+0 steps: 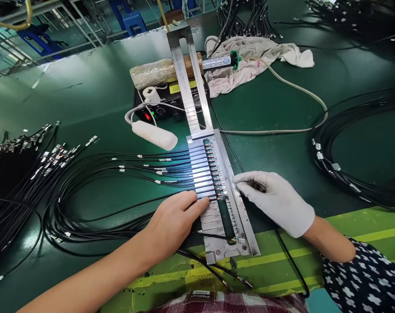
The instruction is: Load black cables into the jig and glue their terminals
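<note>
A metal jig [213, 217] lies in front of me, with several black cables [171, 165] laid side by side across its slots. Their small connector ends [214, 169] line up along the jig's long opening. My bare left hand [173, 221] is closed at the jig's left side, thumb and forefinger on a black cable near the lowest of the upper row. My right hand [278, 198], in a white glove, has its fingertips pinched together against the jig's right rail. Whatever is between them is hidden. One more cable end [238, 240] sits near the jig's bottom.
A slotted metal cover [187, 78] tilts up from the jig's far end. Behind it are a black control box [166, 108], a white lamp [154, 134], a dispensing syringe [218, 63] and a cloth [230, 78]. Cable bundles lie left [14, 182] and coiled right [337, 169].
</note>
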The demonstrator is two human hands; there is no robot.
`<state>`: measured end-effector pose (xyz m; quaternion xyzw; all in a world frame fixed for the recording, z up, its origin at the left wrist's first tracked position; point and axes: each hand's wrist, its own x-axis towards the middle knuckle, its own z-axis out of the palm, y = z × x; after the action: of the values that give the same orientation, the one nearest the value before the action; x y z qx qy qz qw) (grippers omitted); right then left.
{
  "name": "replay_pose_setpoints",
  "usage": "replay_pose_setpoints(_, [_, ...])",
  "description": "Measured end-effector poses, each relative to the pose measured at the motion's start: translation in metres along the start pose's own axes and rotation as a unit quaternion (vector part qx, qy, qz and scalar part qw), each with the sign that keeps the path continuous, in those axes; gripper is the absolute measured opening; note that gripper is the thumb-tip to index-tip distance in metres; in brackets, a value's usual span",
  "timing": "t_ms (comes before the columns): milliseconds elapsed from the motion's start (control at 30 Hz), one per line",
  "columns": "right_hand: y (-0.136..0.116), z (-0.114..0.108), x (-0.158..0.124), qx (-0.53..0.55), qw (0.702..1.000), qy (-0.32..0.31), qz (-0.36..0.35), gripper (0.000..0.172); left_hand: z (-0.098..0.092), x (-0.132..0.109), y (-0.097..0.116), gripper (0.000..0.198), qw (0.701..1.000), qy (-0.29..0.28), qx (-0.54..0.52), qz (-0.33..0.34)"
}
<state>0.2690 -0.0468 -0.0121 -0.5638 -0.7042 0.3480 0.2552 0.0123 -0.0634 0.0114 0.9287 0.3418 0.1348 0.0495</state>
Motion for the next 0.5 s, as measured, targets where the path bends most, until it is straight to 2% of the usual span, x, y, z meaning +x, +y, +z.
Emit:
replay_pose_setpoints(100, [0.0014, 0.0004, 0.0002, -0.007, 1.000, -0.002, 0.002, 0.017, 0.0004, 0.0006, -0.0015, 0.028, 1.000, 0.002, -0.018, 0.023])
replay_pose_setpoints(233, [0.0024, 0.0010, 0.0003, -0.015, 1.000, 0.001, 0.002, 0.017, 0.0015, -0.0003, -0.0038, 0.023, 0.998, -0.008, -0.069, 0.007])
replay_pose_setpoints(433, [0.0027, 0.0006, 0.0006, -0.020, 1.000, -0.001, 0.002, 0.017, 0.0030, -0.0024, 0.0002, 0.025, 0.999, 0.021, 0.003, 0.050])
replay_pose_setpoints(500, [0.0023, 0.0001, 0.0007, -0.023, 1.000, -0.002, 0.003, 0.016, 0.0047, -0.0025, 0.0004, 0.024, 0.998, 0.035, -0.008, 0.046])
